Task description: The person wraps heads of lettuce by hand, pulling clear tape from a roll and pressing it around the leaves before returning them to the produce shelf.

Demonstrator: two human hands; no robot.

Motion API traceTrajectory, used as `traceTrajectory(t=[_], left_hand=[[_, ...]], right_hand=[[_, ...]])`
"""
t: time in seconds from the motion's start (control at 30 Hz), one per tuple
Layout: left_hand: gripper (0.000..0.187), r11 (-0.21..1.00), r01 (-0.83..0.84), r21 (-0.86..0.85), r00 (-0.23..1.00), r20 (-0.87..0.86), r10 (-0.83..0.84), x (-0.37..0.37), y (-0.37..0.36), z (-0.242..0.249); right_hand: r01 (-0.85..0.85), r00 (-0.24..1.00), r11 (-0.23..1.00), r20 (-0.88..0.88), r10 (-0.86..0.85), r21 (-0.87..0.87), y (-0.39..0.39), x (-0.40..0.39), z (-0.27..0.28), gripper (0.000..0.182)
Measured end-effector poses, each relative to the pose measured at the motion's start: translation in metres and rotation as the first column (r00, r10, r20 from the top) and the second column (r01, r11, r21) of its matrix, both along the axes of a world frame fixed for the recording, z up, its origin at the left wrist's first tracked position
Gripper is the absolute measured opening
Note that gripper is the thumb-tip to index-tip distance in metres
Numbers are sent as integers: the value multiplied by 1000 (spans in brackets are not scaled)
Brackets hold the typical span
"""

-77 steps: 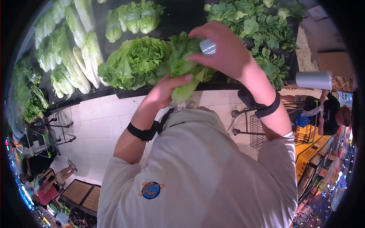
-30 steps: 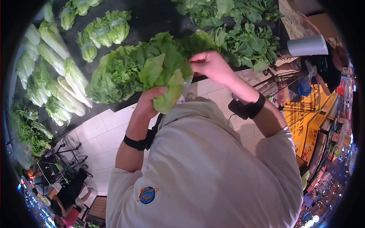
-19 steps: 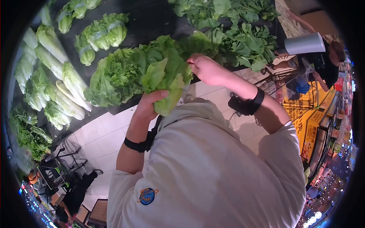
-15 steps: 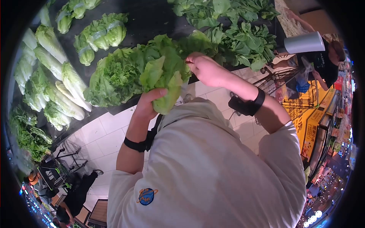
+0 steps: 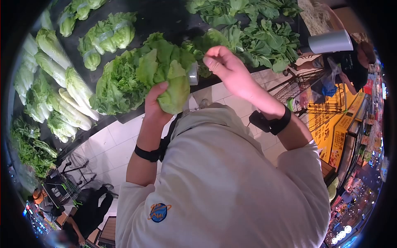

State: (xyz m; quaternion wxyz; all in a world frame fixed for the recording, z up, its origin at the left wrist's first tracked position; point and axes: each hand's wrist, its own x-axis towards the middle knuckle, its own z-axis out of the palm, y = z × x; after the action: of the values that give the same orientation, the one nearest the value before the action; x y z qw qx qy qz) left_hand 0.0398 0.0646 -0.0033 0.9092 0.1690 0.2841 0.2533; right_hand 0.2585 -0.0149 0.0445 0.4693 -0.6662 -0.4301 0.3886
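My left hand (image 5: 157,105) is wrapped round the base of a leafy green lettuce (image 5: 175,76), its thumb lying on the outer leaves. The lettuce is held above the near edge of the dark display. To its right, apart from it, my right hand (image 5: 227,68) is raised with fingers curled and the thumb close to the fingertips; whatever may be between them is too small to make out. A clear, shiny thing (image 5: 193,74) shows between the lettuce and my right hand. More curly lettuce (image 5: 120,84) lies just left of the held one.
The dark display (image 5: 165,16) also holds long cabbages (image 5: 76,84) at left, wrapped lettuces (image 5: 109,37) behind and leafy greens (image 5: 269,41) at right. A shopping cart (image 5: 302,91) and a person (image 5: 351,66) are at right. Another person (image 5: 84,215) and cart (image 5: 64,186) are at lower left.
The lettuce in my left hand has shifted slightly left and up. My right hand has moved away from its leaves to the right, and the clear thing now shows beside the lettuce.
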Motion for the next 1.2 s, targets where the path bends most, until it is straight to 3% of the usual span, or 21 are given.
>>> traceTrajectory(t=[0.03, 0.1, 0.13, 0.17, 0.23, 0.27, 0.33, 0.37, 0.43, 0.47, 0.57, 0.63, 0.7, 0.77, 0.83, 0.9, 0.97, 1.17, 1.2], left_hand=[[59, 1000, -9, 8, 1000, -15, 9, 0, 0, -1], [61, 1000, -20, -5, 1000, -16, 20, 0, 0, -1], [63, 999, -32, -19, 999, -18, 31, 1, 0, -1], [63, 999, -29, -19, 999, -18, 29, 2, 0, 0], [63, 1000, 18, 18, 1000, -13, -18, 2, 1, 3], [63, 1000, 19, 22, 1000, -15, -19, 2, 2, 2], [64, 999, 49, 24, 999, 18, -49, 1, 3, 1], [64, 999, 44, 28, 999, 16, -45, 0, 4, 3], [60, 993, 112, 38, 985, 126, -115, 2, 6, 14], [60, 994, 103, 42, 986, 126, -108, 4, 6, 21], [60, 995, 81, 65, 990, 108, -88, 7, 7, 35], [57, 991, 87, 105, 996, 23, -89, 7, 11, 37], [54, 991, 93, 100, 995, -34, -90, 5, 15, 34], [52, 991, 101, 92, 991, -94, -92, 7, 16, 28], [50, 979, 124, 164, 986, -135, -102, 14, 15, 23], [45, 974, 115, 196, 982, -170, -82, 20, 12, 25], [44, 953, 129, 273, 958, -281, -50, 24, 6, 29], [48, 920, 119, 373, 965, -260, -19, 23, -3, 25], [49, 909, 128, 396, 948, -317, 4, 23, -4, 25]], right_hand=[[2, 1000, 1000, 1, -2, 0, -2, 1, -8, 22], [68, 983, 998, -174, -65, 9, -7, 3, -22, 42], [3, 988, 1000, -151, -5, -14, -8, 2, -31, 48], [-3, 965, 1000, -261, 0, -14, -9, -5, -37, 52], [-103, 979, 988, -187, 80, -116, -6, -14, -22, 27], [-102, 979, 988, -189, 79, -112, -5, -15, -23, 27], [-151, 983, 981, -91, 163, 124, -2, -16, -27, 21], [-155, 982, 980, -92, 168, 128, -1, -15, -33, 21], [-108, 990, 970, 112, 85, 217, 1, -10, -45, 17], [-116, 989, 968, 112, 92, 221, -1, -8, -48, 17], [27, 968, 975, -248, 29, 219, -10, -1, -48, 8], [47, 997, 971, -68, -32, 235, -17, 19, -36, 13], [-124, 918, 948, 396, -3, 294, -19, 35, -10, 14], [-148, 918, 950, 395, 29, 275, -19, 29, 24, 16], [-266, 822, 940, 559, 106, 212, -15, 23, 44, 16], [-293, 838, 910, 536, 98, 292, -6, 10, 56, 20], [-336, 797, 920, 581, 165, 200, -1, -3, 73, 22], [-287, 735, 948, 666, 126, 137, 18, -28, 74, 31], [-269, 691, 962, 706, 154, 54, 20, -29, 72, 32]])
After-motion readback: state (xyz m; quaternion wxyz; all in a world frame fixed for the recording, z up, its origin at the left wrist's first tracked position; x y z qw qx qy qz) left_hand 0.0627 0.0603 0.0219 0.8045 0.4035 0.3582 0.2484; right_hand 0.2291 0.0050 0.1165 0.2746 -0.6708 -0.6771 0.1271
